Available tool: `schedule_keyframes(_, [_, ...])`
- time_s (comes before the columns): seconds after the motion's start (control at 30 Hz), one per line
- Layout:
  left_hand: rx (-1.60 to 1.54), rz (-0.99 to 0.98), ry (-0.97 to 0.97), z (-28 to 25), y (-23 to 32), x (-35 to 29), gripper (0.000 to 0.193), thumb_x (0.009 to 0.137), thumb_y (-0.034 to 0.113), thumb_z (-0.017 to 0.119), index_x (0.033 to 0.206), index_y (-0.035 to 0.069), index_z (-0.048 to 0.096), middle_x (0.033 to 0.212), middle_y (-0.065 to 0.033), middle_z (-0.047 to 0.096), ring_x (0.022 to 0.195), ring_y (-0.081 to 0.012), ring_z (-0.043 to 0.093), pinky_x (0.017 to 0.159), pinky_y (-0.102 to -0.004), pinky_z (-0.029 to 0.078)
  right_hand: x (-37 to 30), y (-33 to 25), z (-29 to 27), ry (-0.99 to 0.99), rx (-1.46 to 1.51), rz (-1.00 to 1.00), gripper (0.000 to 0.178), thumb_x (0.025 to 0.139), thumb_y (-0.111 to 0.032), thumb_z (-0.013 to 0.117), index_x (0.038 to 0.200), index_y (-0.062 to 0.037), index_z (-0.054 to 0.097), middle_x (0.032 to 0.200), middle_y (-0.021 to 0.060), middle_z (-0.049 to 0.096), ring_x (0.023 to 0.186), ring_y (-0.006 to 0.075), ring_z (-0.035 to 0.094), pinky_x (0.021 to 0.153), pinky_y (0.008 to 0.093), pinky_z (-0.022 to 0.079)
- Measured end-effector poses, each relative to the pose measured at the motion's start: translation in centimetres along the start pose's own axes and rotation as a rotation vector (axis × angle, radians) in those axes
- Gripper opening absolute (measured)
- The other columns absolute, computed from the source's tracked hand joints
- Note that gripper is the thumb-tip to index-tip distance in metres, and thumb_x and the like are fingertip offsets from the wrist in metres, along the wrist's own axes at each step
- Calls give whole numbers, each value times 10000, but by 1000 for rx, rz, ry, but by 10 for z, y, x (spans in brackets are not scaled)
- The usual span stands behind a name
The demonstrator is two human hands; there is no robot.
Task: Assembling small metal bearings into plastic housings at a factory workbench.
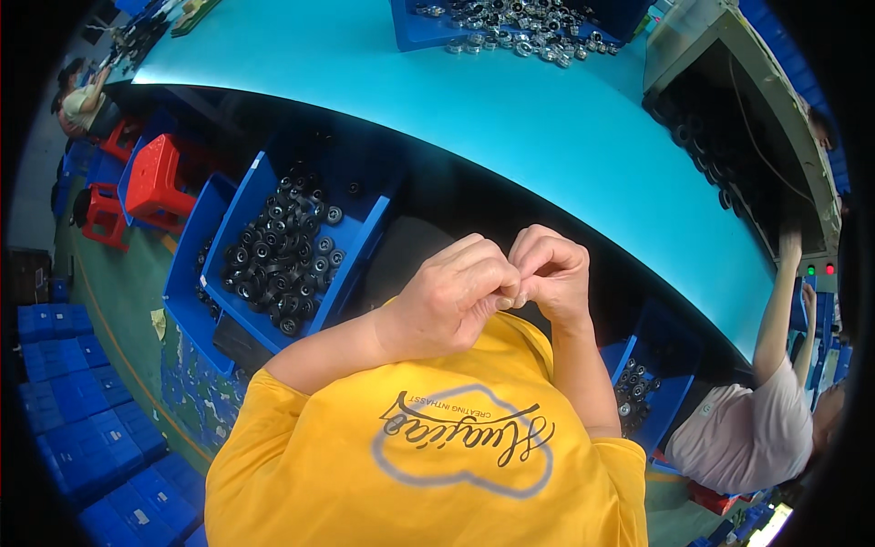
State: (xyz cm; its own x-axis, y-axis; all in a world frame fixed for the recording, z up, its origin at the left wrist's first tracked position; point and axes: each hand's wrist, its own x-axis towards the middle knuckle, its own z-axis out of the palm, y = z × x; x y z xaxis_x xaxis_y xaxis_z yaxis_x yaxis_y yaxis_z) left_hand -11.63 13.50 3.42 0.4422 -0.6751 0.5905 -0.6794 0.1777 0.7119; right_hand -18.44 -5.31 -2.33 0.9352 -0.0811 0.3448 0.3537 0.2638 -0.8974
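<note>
1. We see a person's left hand (453, 296) and right hand (558, 272) meeting in front of a yellow shirt (319, 465), thumbs and fingers drawn together at the tips.
2. The grip of each hand is closed in a pinch; we cannot tell whether a small piece sits between the fingertips.
3. To the left of the hands, we find black wheels (278, 246) heaped in a blue bin (365, 246), its near corner close to the left forearm.
4. Beyond the hands runs a turquoise bench (565, 128), where we note clear round parts (538, 27) piled in a blue tray (404, 32).
5. On the right, a co-worker in a pale shirt (747, 428) stretches an arm toward a pale box-shaped housing (684, 46) with dark round pieces (697, 146) inside.
6. Near the right elbow, we spot more dark wheels (633, 392) in a second bin; at far left, red stools (157, 182) stand on a green floor (114, 283).
</note>
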Motion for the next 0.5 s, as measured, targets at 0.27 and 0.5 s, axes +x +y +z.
schedule_keyframes(0.27, [21,22,87,-1,-3,-4,160,868,-44,700,966,39,605,856,-89,627,754,-237,603,654,-300,481,0,-9,15,238,-612,-515,308,644,-142,948,816,-64,705,774,41,640,682,170,604,573,263,446])
schedule_keyframes(0.5, [-430,-241,58,5,5,-13,110,953,39,699,1044,26,637,921,-80,657,831,-188,646,723,-279,520,-1,-27,13,230,-884,-742,346,638,-226,944,871,-115,714,797,12,643,681,170,617,577,258,480])
